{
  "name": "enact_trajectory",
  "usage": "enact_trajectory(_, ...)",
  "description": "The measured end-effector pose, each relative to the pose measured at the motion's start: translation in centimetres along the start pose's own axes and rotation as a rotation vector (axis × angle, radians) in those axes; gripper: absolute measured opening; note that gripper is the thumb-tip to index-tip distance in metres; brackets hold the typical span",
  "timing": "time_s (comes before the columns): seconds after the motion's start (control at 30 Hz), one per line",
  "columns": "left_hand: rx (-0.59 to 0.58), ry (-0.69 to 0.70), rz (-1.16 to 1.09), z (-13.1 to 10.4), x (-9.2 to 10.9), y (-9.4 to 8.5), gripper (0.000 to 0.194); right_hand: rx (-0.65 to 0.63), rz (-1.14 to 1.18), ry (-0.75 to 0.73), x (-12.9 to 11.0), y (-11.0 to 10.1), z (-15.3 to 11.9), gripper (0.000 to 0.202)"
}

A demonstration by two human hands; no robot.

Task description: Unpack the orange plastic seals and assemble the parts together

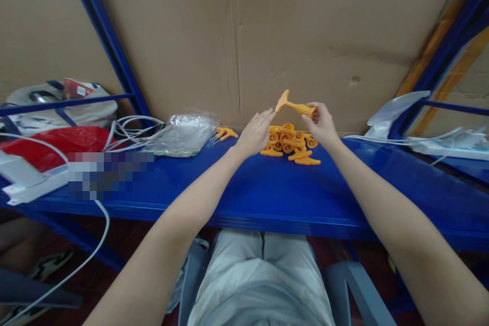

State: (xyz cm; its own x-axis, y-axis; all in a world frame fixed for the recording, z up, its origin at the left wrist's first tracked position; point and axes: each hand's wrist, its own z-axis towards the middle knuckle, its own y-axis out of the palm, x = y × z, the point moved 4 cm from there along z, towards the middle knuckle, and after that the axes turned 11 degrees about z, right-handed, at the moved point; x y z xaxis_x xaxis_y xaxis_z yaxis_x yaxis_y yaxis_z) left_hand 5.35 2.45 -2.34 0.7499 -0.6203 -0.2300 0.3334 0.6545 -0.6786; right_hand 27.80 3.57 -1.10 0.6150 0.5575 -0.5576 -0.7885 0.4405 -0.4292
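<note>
an orange t-shaped piece (296, 106) is held above a heap of similar orange pieces (286, 138) on the blue table (267, 193). the right hand (320, 123) pinches its wide end; the left hand (256, 132), empty, fingers extended, is at its handle, contact unclear. a white label (81, 91) at far left is unreadable. a clear plastic bag (183, 132) lies left of the heap.

White cables (130, 142) (loosely looped) beside red bundle (86, 138); cardboard (290, 30) behind.
</note>
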Motion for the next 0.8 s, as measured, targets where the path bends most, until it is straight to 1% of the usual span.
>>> enact_trajectory(0.1, 0.019, -0.012, 0.041, 0.1, 0.0, 0.0, 0.063, -0.159, 0.201, -0.140, -1.2, 2.3, 0.0, 0.045)
enact_trajectory(0.17, 0.027, -0.036, 0.069, 0.1, -0.1, -0.1, 0.056, -0.239, 0.259, -0.202, -2.0, 3.3, -0.4, 0.041)
enact_trajectory(0.23, 0.017, -0.052, 0.085, 0.0, -0.3, -0.1, 0.046, -0.289, 0.268, -0.224, -2.7, 3.9, -0.8, 0.040)
enact_trajectory(0.3, -0.007, -0.052, 0.095, -0.1, -0.5, 0.0, 0.039, -0.308, 0.251, -0.224, -3.1, 3.9, -1.1, 0.041)
enact_trajectory(0.4, -0.021, -0.028, 0.114, -0.2, -0.6, 0.2, 0.032, -0.310, 0.172, -0.218, -3.3, 3.5, -1.3, 0.043)
enact_trajectory(0.57, -0.045, 0.039, 0.146, -0.3, -0.1, 0.6, 0.027, -0.314, 0.008, -0.202, -2.6, 2.9, -1.3, 0.040)
enact_trajectory(0.7, -0.089, 0.083, 0.173, -0.2, 0.4, 0.6, 0.029, -0.408, -0.198, -0.252, -2.6, 3.3, -1.6, 0.038)
enact_trajectory(0.8, -0.122, 0.105, 0.187, -0.2, 0.7, 0.5, 0.029, -0.472, -0.343, -0.315, -3.5, 3.8, -2.2, 0.037)
